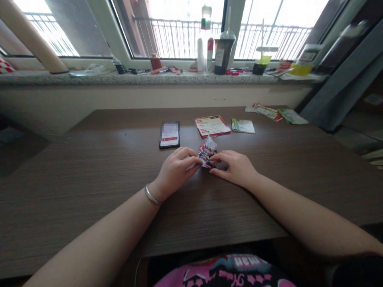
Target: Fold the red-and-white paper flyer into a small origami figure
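A small folded piece of printed paper (207, 151), patterned in red, white and dark colours, stands at the middle of the table between my hands. My left hand (181, 165) is closed on its left side, the thumb and fingers pinching the lower edge. A silver bangle circles that wrist. From the right, my right hand (232, 165) grips the paper's lower right edge between thumb and fingertips. Just beyond my left hand lies a phone (169, 139) with its screen lit. Behind the paper sits a stack of printed sheets (212, 126) with red borders.
A smaller pile of green-and-white cards (243, 126) lies right of the sheets. More printed leaflets (269, 112) are at the table's far right corner. Beyond the brown table (89, 191), a stone windowsill (134, 79) holds bottles, a dark lidded cup (224, 54) and small items.
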Demonstrator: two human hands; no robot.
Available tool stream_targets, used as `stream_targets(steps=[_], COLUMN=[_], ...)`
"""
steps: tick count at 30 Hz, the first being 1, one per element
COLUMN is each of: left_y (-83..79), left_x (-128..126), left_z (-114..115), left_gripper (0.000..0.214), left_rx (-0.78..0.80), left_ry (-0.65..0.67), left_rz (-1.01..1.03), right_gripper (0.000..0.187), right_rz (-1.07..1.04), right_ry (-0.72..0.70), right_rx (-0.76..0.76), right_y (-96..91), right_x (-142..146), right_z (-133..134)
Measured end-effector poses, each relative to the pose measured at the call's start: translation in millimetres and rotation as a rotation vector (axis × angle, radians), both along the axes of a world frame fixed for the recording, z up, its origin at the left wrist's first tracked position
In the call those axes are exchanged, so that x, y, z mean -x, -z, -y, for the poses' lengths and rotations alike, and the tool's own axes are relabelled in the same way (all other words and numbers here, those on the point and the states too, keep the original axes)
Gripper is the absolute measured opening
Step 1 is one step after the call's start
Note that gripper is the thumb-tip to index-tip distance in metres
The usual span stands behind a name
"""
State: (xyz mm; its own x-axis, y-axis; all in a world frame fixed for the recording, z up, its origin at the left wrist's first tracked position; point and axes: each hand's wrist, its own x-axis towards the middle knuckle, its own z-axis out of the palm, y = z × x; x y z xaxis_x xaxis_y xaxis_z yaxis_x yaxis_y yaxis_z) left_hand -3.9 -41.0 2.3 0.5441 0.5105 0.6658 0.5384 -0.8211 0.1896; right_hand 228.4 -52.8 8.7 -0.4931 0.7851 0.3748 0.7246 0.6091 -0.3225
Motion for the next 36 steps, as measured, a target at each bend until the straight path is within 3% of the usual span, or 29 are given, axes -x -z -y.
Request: stream_targets(steps=[14, 20, 30, 36], left_y=[-1.2, -1.8, -1.1, -4.2], left_x=[-8.3, -8.9, -8.1, -7.6], left_z=[0.7, 0.8, 0.2, 0.4], left_gripper=[0.014, 0.017, 0.005, 0.007], left_rx=[0.016, 0.045, 0.109, 0.095], left_ry=[0.073, 0.053, 0.133, 0.144], left_rz=[0.098, 0.116, 0.096, -0.045], right_gripper=[0.014, 0.008, 0.001, 0.022], right_rz=[-0.028, -0.157, -0.368, -0.425], right_ry=[0.003, 0.018, 0.069, 0.215], right_rx=[-0.049, 0.045, 0.184, 0.188], right_y=[0.6, 1.6, 9.4, 14.0], right_x=[9.7, 9.2, 6.7, 2.2], right_z=[8.6, 5.5, -3.9, -9.1])
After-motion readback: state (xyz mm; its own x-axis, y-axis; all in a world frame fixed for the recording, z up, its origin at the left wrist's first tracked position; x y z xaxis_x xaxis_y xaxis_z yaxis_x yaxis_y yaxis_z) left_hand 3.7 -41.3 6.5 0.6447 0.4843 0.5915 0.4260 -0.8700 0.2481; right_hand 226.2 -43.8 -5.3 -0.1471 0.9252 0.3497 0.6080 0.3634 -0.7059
